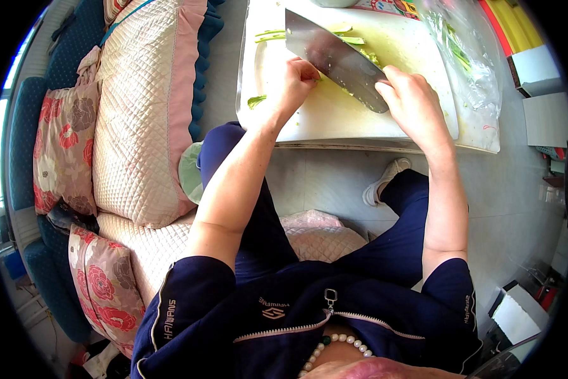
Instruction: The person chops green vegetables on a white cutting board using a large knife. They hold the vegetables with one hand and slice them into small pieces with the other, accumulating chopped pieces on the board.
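My right hand (414, 102) grips a broad cleaver (333, 57), its blade slanting up and left over a white cutting board (369, 128). Bits of green cling to the blade. Close to the blade's lower edge, my left hand (297, 84) has its fingers curled together, with a small bit of green at the fingertips. Green stalks (272, 36) lie on the board behind the blade and stick out on both sides. Chopped green pieces (371, 58) lie beyond the blade. A leafy green piece (256, 101) rests left of my left wrist.
A clear plastic bag (464, 57) with greens inside lies along the table's right side. The rim of a bowl (333, 2) shows at the top. A quilted sofa (137, 113) with flowered cushions stands at left, and a green bin (190, 173) is beside my knee.
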Action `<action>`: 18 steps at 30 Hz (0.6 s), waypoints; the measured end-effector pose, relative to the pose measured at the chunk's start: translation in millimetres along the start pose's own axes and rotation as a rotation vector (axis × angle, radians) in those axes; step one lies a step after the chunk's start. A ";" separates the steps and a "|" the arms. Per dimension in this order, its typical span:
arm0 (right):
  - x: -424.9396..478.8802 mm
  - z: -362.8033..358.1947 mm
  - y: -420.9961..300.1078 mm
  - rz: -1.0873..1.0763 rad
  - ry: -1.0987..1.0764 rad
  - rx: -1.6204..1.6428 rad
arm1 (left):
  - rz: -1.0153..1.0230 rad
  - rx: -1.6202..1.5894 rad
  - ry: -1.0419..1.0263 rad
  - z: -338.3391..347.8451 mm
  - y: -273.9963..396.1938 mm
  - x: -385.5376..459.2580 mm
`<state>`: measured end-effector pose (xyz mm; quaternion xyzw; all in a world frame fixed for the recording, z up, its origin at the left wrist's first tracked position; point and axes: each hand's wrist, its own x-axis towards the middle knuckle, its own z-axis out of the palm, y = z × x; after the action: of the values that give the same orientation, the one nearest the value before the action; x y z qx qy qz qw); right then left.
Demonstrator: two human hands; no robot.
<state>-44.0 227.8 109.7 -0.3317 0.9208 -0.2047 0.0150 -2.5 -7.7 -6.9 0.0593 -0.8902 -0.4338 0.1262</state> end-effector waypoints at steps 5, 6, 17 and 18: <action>-1.4 4.3 -3.3 -0.016 -0.015 -0.056 | -0.027 -0.006 0.011 -1.0 3.9 -0.7; -1.2 6.7 -4.5 -0.016 -0.011 -0.068 | -0.025 -0.014 0.013 -0.2 3.2 0.0; 9.1 25.4 5.9 -0.004 0.035 0.028 | -0.026 -0.014 0.004 -0.9 7.4 0.6; 7.3 19.4 5.4 0.001 0.028 0.018 | -0.035 -0.013 0.002 -2.1 9.0 0.3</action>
<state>-49.8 219.9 90.6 -0.3280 0.9193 -0.2174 0.0054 -2.2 -3.8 1.5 0.0747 -0.8860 -0.4417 0.1199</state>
